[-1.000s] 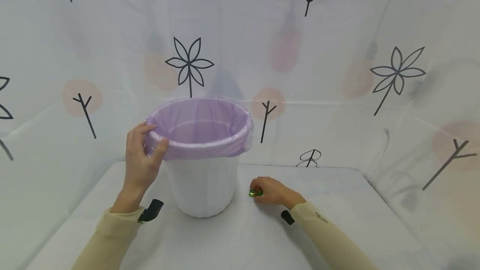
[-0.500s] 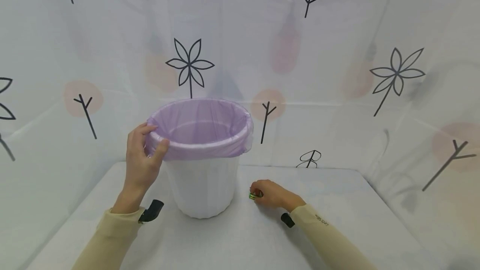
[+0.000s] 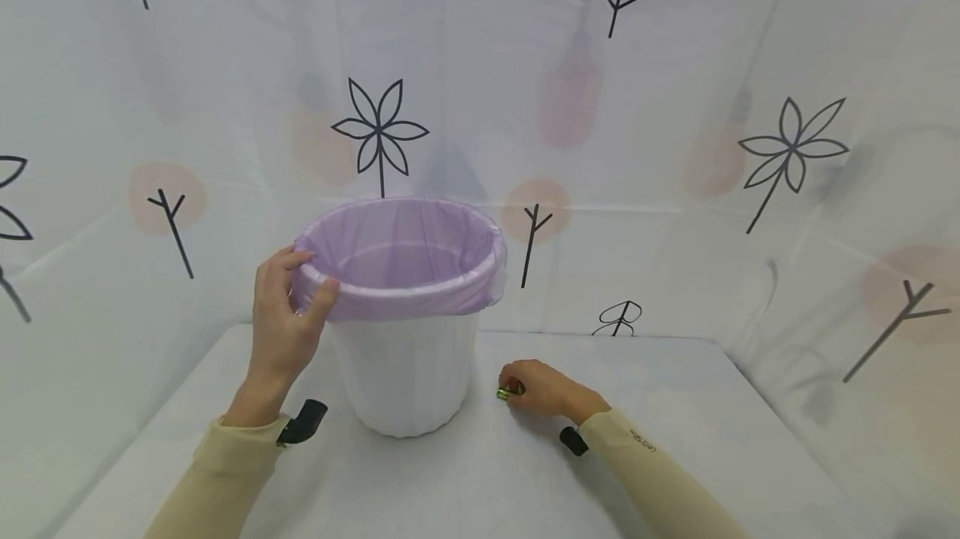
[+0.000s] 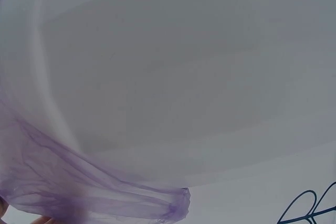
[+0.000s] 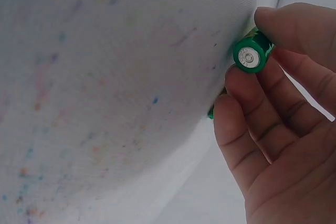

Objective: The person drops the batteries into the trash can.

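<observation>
My left hand point(image 3: 288, 326) grips the left rim of a white trash can, thumb outside and fingers over the edge. A purple bin liner point(image 3: 405, 301) is folded over that rim; the same bin liner point(image 4: 105, 198) shows in the left wrist view beside the can's white wall point(image 4: 184, 77). To the right of the trash can point(image 3: 405, 372), my right hand point(image 3: 543, 387) is low at the tabletop. It pinches a green battery point(image 5: 251, 56) between thumb and fingers. Another small green object point(image 5: 211, 113) peeks out behind those fingertips, mostly hidden.
A white cloth covers the table point(image 3: 645, 472), its surface speckled with coloured marks in the right wrist view. Behind stands a pale curtain point(image 3: 675, 47) printed with line-drawn flowers and twigs. Dark wrist cameras are strapped at both sleeves.
The right hand has sunk very slightly with the green battery, and less green shows at its fingers. The left hand keeps its hold and the trash can stays in place.
</observation>
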{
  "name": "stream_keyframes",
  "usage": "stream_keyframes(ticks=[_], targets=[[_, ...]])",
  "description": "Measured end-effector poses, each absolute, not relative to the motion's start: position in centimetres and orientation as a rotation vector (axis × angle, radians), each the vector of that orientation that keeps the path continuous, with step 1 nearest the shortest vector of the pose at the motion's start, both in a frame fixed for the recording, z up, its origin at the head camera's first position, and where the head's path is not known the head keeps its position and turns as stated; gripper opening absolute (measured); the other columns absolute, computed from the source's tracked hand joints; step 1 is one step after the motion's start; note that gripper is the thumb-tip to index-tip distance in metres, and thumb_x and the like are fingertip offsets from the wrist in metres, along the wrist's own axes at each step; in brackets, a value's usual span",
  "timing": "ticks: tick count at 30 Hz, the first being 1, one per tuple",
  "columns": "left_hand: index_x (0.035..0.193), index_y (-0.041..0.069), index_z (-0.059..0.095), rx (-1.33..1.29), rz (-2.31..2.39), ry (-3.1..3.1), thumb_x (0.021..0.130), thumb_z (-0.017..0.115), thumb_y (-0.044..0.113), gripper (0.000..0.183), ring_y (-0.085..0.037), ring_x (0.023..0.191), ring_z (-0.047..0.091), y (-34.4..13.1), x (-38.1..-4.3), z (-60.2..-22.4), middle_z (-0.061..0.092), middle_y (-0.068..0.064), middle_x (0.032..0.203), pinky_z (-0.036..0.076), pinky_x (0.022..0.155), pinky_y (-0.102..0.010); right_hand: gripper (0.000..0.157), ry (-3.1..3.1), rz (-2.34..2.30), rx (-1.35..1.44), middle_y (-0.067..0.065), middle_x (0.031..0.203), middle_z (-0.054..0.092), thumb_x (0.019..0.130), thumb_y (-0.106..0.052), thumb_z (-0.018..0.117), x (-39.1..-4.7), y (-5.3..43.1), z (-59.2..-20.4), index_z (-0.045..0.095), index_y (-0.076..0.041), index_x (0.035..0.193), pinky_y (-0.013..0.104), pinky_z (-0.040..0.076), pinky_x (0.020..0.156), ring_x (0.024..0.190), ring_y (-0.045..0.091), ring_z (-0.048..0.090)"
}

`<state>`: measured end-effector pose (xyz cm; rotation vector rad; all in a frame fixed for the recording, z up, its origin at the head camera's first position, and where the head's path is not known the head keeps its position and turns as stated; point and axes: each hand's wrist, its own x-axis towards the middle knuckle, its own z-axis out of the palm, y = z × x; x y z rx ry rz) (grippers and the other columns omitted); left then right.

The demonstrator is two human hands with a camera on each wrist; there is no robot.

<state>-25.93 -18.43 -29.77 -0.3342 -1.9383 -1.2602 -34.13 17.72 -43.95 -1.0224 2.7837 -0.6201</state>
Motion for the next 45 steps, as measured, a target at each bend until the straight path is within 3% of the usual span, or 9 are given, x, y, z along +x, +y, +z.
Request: stream_keyframes(ticks=[12, 20, 27, 34, 45], targets=[[0.126, 0.005, 0.05, -0.333, -1.248, -1.936, 0.084, 0.063, 0.027, 0.049, -0.029, 0.112, 0.042, -18.4, -25.9, -29.8, 0.039, -0.015, 0.133, 0.041, 0.086, -0.059, 0.016, 2.801, -0.597, -1.026, -0.012, 0.09, 0.058, 0.087, -0.011, 0.065, -32.7, 18.0, -40.8, 0.065, -0.017, 0.102, 0.029, 0.047, 0.075, 0.083, 0.007, 0.053], [0.125, 0.005, 0.051, -0.317, -1.236, -1.928, 0.084, 0.064, 0.027, 0.048, -0.027, 0.11, 0.042, -18.4, -25.9, -29.8, 0.041, -0.014, 0.133, 0.038, 0.081, -0.048, 0.016, 2.865, -0.487, -1.144, -0.012, 0.088, 0.057, 0.086, -0.011, 0.064, -30.7, 18.3, -36.2, 0.065, -0.015, 0.102, 0.027, 0.047, 0.071, 0.079, 0.006, 0.052], [0.124, 0.004, 0.052, -0.318, -1.234, -1.918, 0.083, 0.064, 0.026, 0.048, -0.026, 0.109, 0.042, -18.4, -26.0, -29.8, 0.041, -0.014, 0.133, 0.037, 0.08, -0.045, 0.017, 2.919, -0.402, -1.229, -0.014, 0.087, 0.055, 0.085, -0.011, 0.063, -28.8, 18.6, -31.9, 0.065, -0.018, 0.1, 0.026, 0.047, 0.07, 0.078, 0.005, 0.052], [0.125, 0.004, 0.051, -0.315, -1.244, -1.924, 0.083, 0.064, 0.026, 0.049, -0.027, 0.111, 0.042, -18.3, -25.9, -29.8, 0.04, -0.015, 0.134, 0.038, 0.082, -0.049, 0.019, 2.926, -0.416, -1.359, -0.014, 0.09, 0.056, 0.085, -0.009, 0.062, -27.5, 18.7, -27.2, 0.065, -0.018, 0.101, 0.028, 0.047, 0.073, 0.079, 0.005, 0.053], [0.127, 0.005, 0.049, -0.303, -1.254, -1.945, 0.085, 0.062, 0.028, 0.05, -0.03, 0.112, 0.042, -18.3, -25.8, -29.8, 0.039, -0.013, 0.135, 0.039, 0.085, -0.056, 0.02, 2.964, -0.519, -1.578, -0.005, 0.092, 0.063, 0.083, -0.003, 0.061, -27.5, 17.1, -20.8, 0.066, -0.011, 0.1, 0.03, 0.049, 0.073, 0.08, 0.008, 0.053]])
